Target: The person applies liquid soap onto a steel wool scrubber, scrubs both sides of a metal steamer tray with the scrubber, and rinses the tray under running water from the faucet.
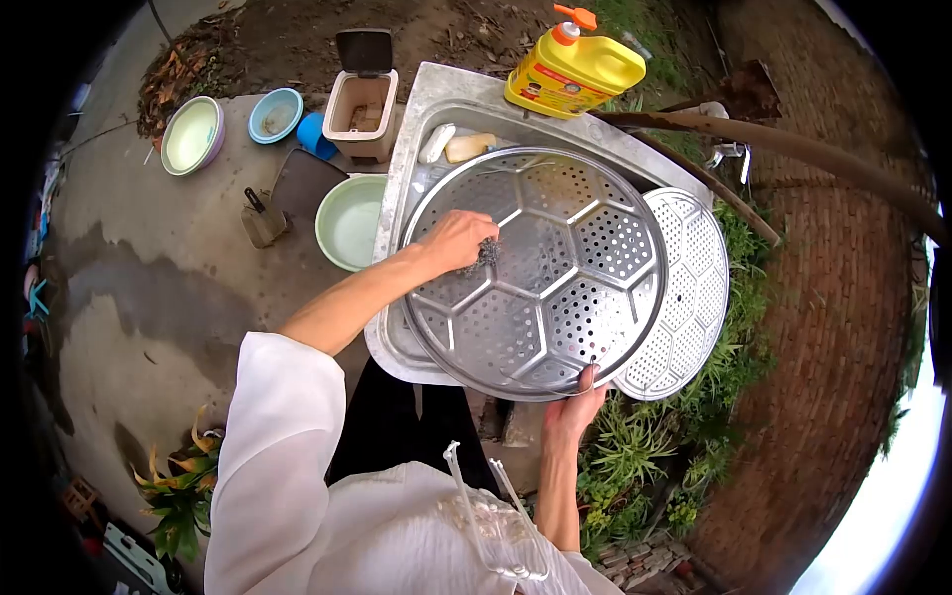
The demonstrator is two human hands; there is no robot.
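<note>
A large round steel steamer tray (pixel 543 260), with holes grouped in hexagons, rests tilted across the stone sink (pixel 428 89). My left hand (pixel 458 241) is closed on a grey steel wool scourer (pixel 486 254), pressed against the tray's upper face left of its middle. My right hand (pixel 575 407) grips the tray's near rim from below, with the thumb at the edge and the other fingers mostly hidden. A second perforated steamer tray (pixel 686 297) stands at the sink's right side, partly covered by the first.
A yellow pump bottle (pixel 575 71) stands on the sink's back ledge. Inside the sink lie a white item (pixel 436 144) and a yellowish block (pixel 469 148). A pale green basin (pixel 349 223), a lidded bin (pixel 360 107) and a blue basin (pixel 275 116) are to the left. A tap (pixel 730 155) is at right.
</note>
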